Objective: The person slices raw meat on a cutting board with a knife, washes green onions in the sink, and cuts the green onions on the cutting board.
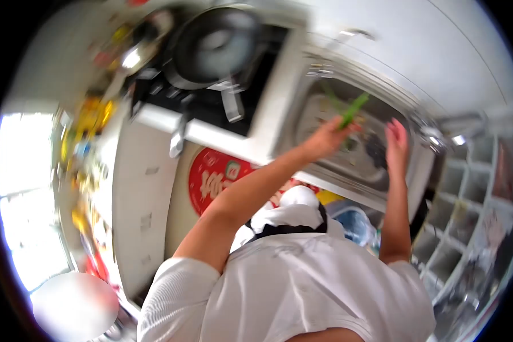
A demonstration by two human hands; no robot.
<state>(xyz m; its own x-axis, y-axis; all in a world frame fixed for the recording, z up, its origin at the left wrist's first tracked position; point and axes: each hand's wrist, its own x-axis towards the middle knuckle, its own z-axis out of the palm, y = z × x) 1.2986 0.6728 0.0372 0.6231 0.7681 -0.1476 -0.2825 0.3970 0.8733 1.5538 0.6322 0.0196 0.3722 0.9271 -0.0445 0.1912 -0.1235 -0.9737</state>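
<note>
My left hand (329,138) is over the sink (302,134), its fingers closed around a few bright green stalks (355,108) that point up and to the right. They look like a green vegetable, but blur hides the exact kind. My right hand (397,139) is above the sink's right side with the fingers stretched out and nothing visible in them. Just left of it, a dark, blurred thing (376,150) lies in the sink. Some small greenish bits (350,142) show on the sink's bottom below my left hand.
A wok (215,48) sits on the black stove (262,85) to the left, its handle toward me. Beside the sink on the right is a white rack with compartments (456,211). Below the counter are a bluish plastic tub (353,223) and a red round mat (211,176).
</note>
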